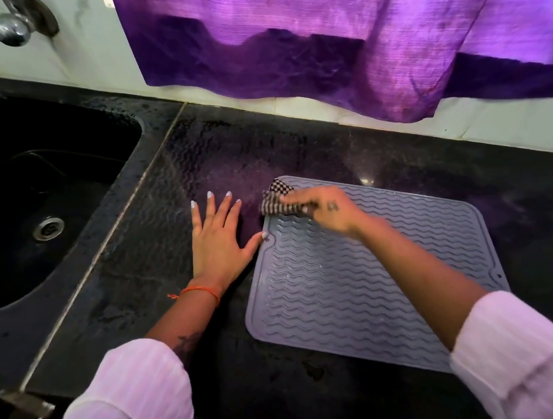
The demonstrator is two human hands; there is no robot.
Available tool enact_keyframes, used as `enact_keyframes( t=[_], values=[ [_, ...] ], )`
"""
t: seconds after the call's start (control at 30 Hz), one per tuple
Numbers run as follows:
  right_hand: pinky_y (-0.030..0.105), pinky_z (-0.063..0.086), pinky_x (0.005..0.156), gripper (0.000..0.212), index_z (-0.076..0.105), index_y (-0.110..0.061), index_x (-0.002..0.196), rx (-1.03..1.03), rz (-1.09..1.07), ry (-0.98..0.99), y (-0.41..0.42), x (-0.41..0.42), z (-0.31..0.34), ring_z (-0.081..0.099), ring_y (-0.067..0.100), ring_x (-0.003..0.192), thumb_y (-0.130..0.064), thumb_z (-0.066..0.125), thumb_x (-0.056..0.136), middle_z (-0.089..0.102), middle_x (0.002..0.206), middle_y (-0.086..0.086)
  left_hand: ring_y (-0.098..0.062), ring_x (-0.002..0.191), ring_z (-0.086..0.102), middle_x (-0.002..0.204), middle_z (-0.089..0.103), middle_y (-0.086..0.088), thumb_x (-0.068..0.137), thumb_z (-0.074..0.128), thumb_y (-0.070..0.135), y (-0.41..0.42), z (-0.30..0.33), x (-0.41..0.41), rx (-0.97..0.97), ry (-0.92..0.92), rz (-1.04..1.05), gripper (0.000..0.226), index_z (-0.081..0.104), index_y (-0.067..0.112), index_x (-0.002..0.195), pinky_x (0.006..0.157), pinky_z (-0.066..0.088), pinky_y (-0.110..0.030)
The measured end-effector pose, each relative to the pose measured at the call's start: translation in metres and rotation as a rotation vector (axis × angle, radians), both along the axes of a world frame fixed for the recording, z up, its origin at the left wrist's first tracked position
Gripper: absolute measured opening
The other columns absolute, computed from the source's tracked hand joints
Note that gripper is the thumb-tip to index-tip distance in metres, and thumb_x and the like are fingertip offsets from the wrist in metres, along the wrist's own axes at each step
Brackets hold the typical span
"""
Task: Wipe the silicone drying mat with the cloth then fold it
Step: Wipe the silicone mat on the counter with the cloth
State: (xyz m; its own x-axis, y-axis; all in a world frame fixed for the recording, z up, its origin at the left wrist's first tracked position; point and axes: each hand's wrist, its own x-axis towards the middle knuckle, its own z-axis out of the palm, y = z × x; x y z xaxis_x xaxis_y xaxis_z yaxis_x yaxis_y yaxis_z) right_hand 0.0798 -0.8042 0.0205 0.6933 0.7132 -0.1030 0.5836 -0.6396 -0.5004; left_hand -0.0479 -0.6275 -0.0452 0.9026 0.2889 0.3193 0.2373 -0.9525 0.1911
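The right hand (332,211) holds the checked cloth (276,200) bunched under its fingers, pressing it onto the far left corner of the grey silicone drying mat (363,285); the hand is blurred, so exactly how the fingers close on the cloth I cannot tell, though they look curled over it. The left hand (218,240) lies flat on the black counter (166,222), fingers spread and straight, its thumb tip touching the mat's left edge just below the cloth; it seems to be steadying the mat.

As a judgement, the wiping step is in hand and not finished; the cloth sits at one corner, and most of the ribbed surface stretches nearer the body and to the right of the wiping hand; whether those parts are already wiped the view does not show. The mat lies fully flat and open on the counter, so the fold is not yet begun.

Counted: one mat; one cloth; two hands. Left of the spread hand lies one dark sink (34,209); beyond both hands hangs one purple curtain (317,32).
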Motion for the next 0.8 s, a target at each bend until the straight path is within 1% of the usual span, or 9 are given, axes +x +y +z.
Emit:
enact_keyframes(
  t=[0.07,0.2,0.27,0.33,0.43,0.47,0.57,0.63,0.8],
  values=[
    [0.017,0.030,0.103,0.058,0.053,-0.025,0.131,0.081,-0.113,-0.030,0.004,0.017,0.002,0.043,0.023,0.131,0.012,0.045,0.087,0.044,0.143,0.005,-0.033,0.141,0.023,0.144,0.045,-0.009,0.082,0.041,0.066,0.000,0.000,0.001,-0.006,-0.009,-0.002,0.079,0.051,0.008,0.133,0.117,-0.009,-0.044],
    [0.032,0.014,0.116,0.068,0.033,-0.032,0.144,-0.197,-0.021,-0.159,0.018,0.012,-0.016,0.016,0.027,0.143,0.005,0.042,0.087,0.017,0.156,0.008,-0.032,0.141,0.024,0.144,0.045,-0.009,0.082,0.041,0.066,0.000,-0.002,0.001,-0.017,-0.019,0.000,0.077,0.051,0.008,0.133,0.117,-0.008,-0.043],
    [0.035,0.012,0.117,0.072,0.027,-0.036,0.145,-0.252,-0.038,-0.172,0.019,0.010,-0.022,0.010,0.026,0.145,0.004,0.043,0.087,0.011,0.158,0.005,-0.033,0.141,0.026,0.143,0.046,-0.010,0.082,0.042,0.065,0.000,-0.002,0.002,-0.019,-0.025,0.008,0.077,0.052,0.008,0.132,0.117,-0.006,-0.044],
    [0.029,0.015,0.115,0.070,0.034,-0.034,0.143,-0.205,-0.018,-0.116,0.017,0.016,-0.018,0.017,0.025,0.143,0.005,0.044,0.086,0.016,0.157,0.005,-0.034,0.140,0.027,0.141,0.047,-0.010,0.082,0.043,0.065,-0.001,-0.002,0.002,-0.023,-0.026,0.006,0.076,0.053,0.007,0.131,0.117,-0.005,-0.044],
    [0.023,0.033,0.105,0.062,0.050,-0.030,0.134,-0.044,-0.110,-0.007,0.012,0.027,-0.006,0.044,0.025,0.129,0.009,0.043,0.086,0.038,0.148,0.007,-0.034,0.139,0.029,0.141,0.048,-0.011,0.082,0.041,0.066,-0.001,-0.001,0.002,-0.015,-0.030,0.009,0.077,0.053,0.007,0.130,0.117,-0.007,-0.042],
    [0.023,0.035,0.104,0.062,0.051,-0.030,0.133,0.001,-0.150,-0.023,0.011,0.025,-0.007,0.046,0.025,0.128,0.009,0.042,0.086,0.042,0.145,0.007,-0.034,0.139,0.028,0.141,0.047,-0.010,0.082,0.041,0.066,-0.001,-0.002,0.002,-0.012,-0.028,0.013,0.077,0.053,0.007,0.131,0.117,-0.008,-0.042],
    [0.035,0.023,0.114,0.070,0.035,-0.035,0.142,-0.134,-0.119,-0.194,0.010,-0.004,-0.022,0.025,0.029,0.140,0.006,0.041,0.086,0.025,0.154,0.006,-0.033,0.140,0.026,0.143,0.046,-0.010,0.082,0.042,0.065,-0.001,-0.003,0.003,-0.008,-0.019,0.013,0.077,0.051,0.008,0.133,0.117,-0.008,-0.042],
    [0.042,0.021,0.114,0.075,0.024,-0.041,0.145,-0.239,-0.107,-0.286,0.012,-0.016,-0.029,0.017,0.031,0.141,0.003,0.043,0.086,0.016,0.157,0.004,-0.033,0.141,0.026,0.143,0.045,-0.010,0.082,0.043,0.064,0.000,-0.005,0.004,-0.005,-0.015,0.014,0.076,0.051,0.008,0.133,0.117,-0.007,-0.043],
    [0.039,0.029,0.111,0.069,0.031,-0.040,0.143,-0.325,-0.026,-0.219,0.016,0.001,-0.002,0.029,0.034,0.136,0.000,0.044,0.089,0.021,0.155,0.008,-0.034,0.140,0.026,0.142,0.046,-0.010,0.082,0.047,0.062,-0.001,-0.004,0.003,-0.015,-0.025,0.017,0.074,0.052,0.008,0.132,0.117,-0.005,-0.044]
  ],
)
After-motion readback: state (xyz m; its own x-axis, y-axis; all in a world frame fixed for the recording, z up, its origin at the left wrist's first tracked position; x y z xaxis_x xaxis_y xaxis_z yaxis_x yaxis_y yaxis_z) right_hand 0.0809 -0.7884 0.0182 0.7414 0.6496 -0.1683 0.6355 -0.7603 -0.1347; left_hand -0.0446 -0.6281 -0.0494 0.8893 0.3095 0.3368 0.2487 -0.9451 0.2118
